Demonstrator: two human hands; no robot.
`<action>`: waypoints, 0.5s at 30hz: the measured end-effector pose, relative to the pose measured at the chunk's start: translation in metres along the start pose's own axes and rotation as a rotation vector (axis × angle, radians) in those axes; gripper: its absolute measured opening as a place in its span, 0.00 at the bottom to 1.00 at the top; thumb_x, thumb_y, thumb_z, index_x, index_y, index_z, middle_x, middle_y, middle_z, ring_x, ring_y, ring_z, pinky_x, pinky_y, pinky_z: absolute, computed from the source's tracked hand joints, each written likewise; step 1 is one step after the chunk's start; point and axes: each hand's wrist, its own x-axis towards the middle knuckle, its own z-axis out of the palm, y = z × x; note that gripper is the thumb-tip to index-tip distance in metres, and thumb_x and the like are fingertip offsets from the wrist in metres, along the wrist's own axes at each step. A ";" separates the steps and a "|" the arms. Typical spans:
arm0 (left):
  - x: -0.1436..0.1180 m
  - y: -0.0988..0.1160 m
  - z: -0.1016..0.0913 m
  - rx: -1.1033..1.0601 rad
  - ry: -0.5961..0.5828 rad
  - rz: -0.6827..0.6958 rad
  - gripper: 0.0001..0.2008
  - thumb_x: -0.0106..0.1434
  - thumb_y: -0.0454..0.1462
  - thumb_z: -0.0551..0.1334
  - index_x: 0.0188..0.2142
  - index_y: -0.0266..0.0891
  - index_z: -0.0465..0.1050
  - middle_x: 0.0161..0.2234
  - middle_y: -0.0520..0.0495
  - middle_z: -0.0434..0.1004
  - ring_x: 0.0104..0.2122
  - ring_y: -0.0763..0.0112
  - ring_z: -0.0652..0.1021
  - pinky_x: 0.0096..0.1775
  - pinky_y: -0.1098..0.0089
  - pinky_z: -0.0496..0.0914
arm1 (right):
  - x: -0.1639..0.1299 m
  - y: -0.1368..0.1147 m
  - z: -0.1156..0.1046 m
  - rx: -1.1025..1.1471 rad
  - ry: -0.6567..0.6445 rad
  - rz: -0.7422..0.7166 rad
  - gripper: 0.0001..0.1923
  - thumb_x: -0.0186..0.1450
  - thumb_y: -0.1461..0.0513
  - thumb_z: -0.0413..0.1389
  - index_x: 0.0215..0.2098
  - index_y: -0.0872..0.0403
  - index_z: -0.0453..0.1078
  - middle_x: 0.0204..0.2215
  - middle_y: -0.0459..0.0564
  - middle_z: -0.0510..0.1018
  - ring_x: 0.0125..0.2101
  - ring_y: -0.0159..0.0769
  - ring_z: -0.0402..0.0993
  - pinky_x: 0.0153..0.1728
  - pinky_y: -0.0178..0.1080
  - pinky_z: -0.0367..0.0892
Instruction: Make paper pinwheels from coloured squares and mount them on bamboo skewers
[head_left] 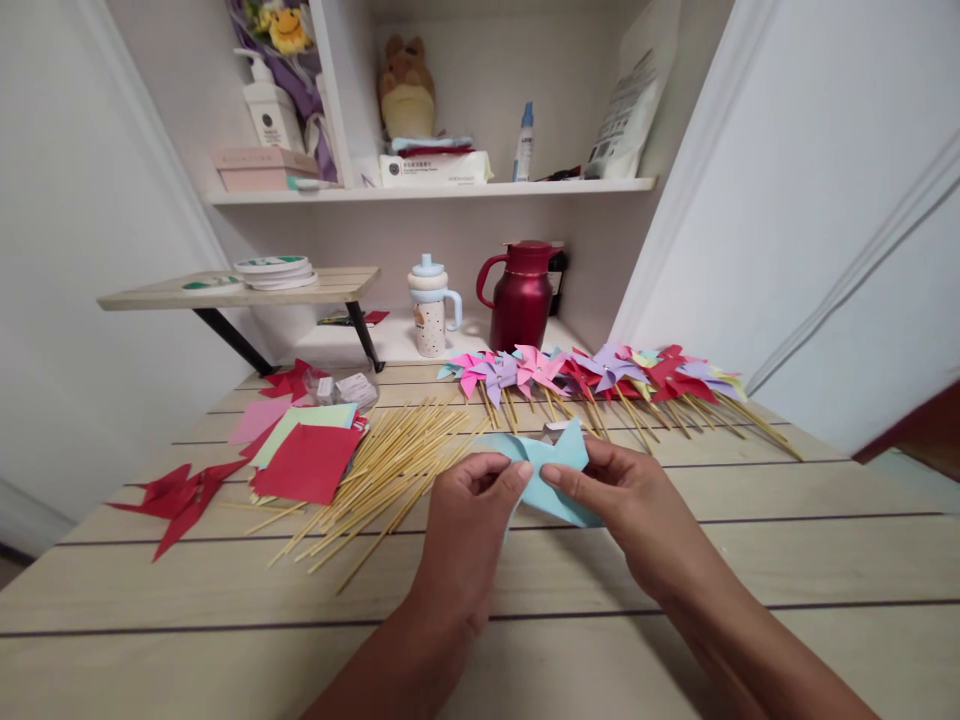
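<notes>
Between my two hands, above the table, is a light blue paper pinwheel [559, 488] with folded, pointed blades. My left hand [472, 510] pinches its left side between thumb and fingers. My right hand [630, 495] grips its right side, the thumb pressed on the front near the middle. The fingertips behind the paper are hidden. Left of my left hand lies a loose pile of thin wooden sticks [397, 450]. Beyond my hands, a row of finished pinwheels on sticks [607, 370] in pink, purple, red and yellow lies across the table.
Square paper sheets [311, 465] and a cut red paper piece [180, 495] lie at the left. Small clear bags [356, 390] sit behind them. A raised wooden stand [330, 285] holds white tape rolls [276, 270]. A cup [430, 315] and a red jug [523, 300] stand at the back.
</notes>
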 end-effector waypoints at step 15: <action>0.003 0.001 -0.007 -0.058 -0.066 -0.074 0.14 0.48 0.41 0.74 0.31 0.36 0.79 0.29 0.46 0.79 0.29 0.69 0.75 0.34 0.69 0.67 | 0.000 -0.001 0.000 -0.035 0.033 -0.037 0.16 0.55 0.51 0.67 0.32 0.54 0.79 0.27 0.49 0.78 0.28 0.37 0.69 0.30 0.39 0.64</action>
